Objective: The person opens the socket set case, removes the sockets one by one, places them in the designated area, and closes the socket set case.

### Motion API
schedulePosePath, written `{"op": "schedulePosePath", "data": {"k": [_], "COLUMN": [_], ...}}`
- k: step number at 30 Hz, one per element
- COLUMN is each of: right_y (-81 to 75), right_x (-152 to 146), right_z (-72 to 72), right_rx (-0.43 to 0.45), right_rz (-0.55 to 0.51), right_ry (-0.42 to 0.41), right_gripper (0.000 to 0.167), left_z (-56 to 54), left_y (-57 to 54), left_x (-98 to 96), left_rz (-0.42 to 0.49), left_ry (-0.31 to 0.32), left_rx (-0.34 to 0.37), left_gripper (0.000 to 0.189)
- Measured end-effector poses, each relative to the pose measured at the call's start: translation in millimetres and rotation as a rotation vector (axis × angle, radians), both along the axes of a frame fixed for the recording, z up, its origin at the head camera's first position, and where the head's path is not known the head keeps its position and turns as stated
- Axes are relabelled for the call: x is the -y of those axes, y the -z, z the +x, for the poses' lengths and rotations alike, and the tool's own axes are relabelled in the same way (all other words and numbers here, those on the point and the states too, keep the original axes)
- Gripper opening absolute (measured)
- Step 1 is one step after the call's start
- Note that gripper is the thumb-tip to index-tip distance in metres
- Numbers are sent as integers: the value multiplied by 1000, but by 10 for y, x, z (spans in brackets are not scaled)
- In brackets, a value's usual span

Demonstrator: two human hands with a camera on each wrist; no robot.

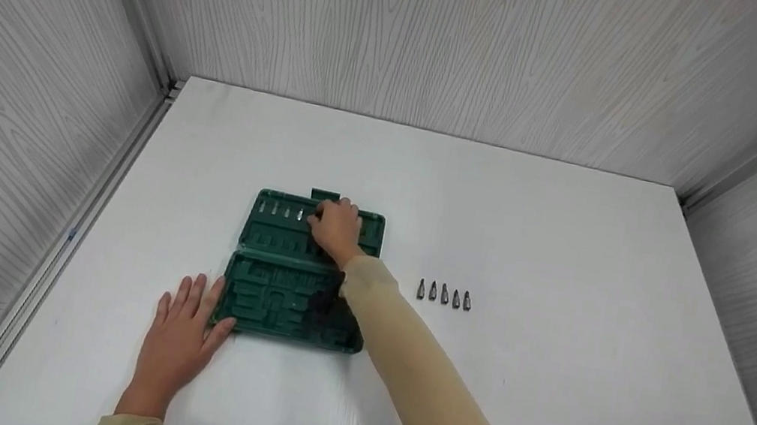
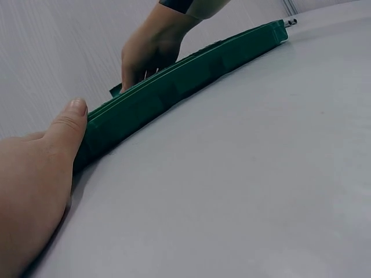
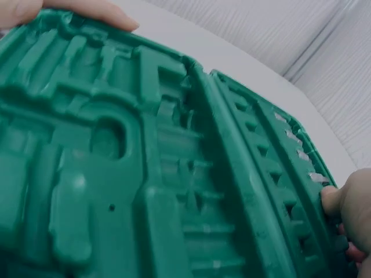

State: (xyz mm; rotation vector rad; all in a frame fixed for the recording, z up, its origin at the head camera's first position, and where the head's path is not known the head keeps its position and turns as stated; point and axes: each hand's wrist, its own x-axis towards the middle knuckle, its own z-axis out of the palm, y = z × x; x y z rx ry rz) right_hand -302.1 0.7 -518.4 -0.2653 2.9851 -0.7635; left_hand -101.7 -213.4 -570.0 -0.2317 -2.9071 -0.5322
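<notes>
A green plastic bit case (image 1: 295, 260) lies unfolded on the table, its moulded slots facing up. My left hand (image 1: 176, 340) rests at its near left corner, fingers spread, thumb along the front edge. In the left wrist view the thumb (image 2: 68, 127) touches the case wall. My right hand (image 1: 336, 227) reaches over the far half, fingers bent down at the slot row; I cannot tell whether it pinches a bit. Several silvery screwdriver bits (image 3: 302, 155) sit in that row beside the right thumb (image 3: 331, 200). The right fingertips are mostly hidden.
Several dark screwdriver bits (image 1: 445, 294) lie in a row on the white table (image 1: 566, 273), right of the case. The right forearm crosses the case's near half. Wood-grain panels (image 1: 405, 42) enclose the table at the back and both sides.
</notes>
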Motion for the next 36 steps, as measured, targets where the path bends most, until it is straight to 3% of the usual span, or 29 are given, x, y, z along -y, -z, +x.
{"op": "schedulePosePath", "data": {"k": [7,12,17,23,29,36], "right_y": [1,34,43,29,-17,-79], "right_x": [21,-11,-51,-71,-102,-183], "right_z": [19,25,21,27,-26,-11], "right_rx": [31,8,-26,3,57,84], "right_rz": [-68,-81,-160,-192,-321,-432], "right_ry": [17,-4,14,30,68,23], "right_gripper": [24,25,23,20,22,17], "left_z": [-9,-12,-15,-17,-24,-17], "left_y": [12,16,15,17,21,32], "left_x": [11,21,12,5,6,19], "left_rz": [-3,-7,2,-5,2,-2], "left_ry": [2,-5,0,-1,2,-2], "left_rx": [1,-15,-29,-16,-37,-13], "left_gripper": [68,68,68,68,68,68]}}
